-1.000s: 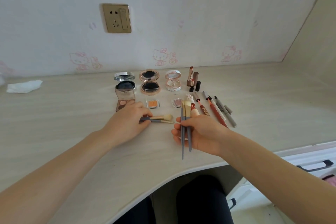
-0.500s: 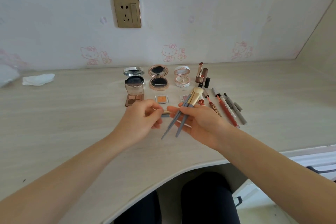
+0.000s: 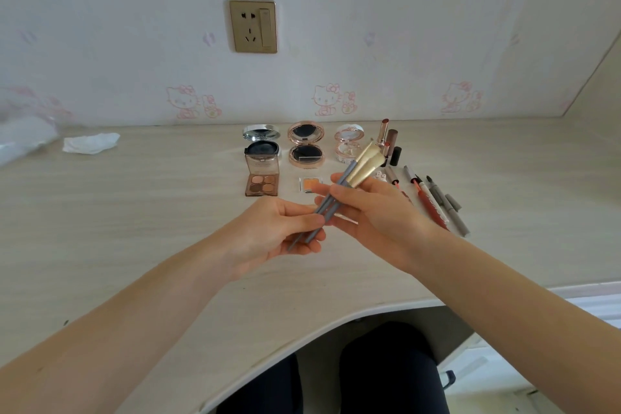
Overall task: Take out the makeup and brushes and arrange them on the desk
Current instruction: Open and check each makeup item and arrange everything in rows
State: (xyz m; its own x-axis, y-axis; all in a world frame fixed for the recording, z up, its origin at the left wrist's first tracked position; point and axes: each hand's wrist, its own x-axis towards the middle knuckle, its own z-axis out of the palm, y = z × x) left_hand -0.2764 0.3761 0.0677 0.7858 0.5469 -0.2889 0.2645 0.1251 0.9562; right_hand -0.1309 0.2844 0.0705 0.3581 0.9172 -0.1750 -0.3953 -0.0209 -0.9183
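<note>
Fingers [image 3: 339, 193] of the right hand [image 3: 379, 215] are clamped round two grey-handled makeup brushes with gold ferrules [image 3: 349, 175]; the left hand [image 3: 272, 233] pinches their lower handle ends. Both brushes hang above the pale wood-grain counter [image 3: 134, 228], long axis running from lower left to upper right, bristles aimed at the far row. Beyond lie three round open compacts [image 3: 305, 144], one brown eyeshadow palette [image 3: 261, 178] and one small orange pan [image 3: 311, 184]; pencils [image 3: 433, 202] lie to the right, near the right hand, which looks best placed to lay the brushes down.
</note>
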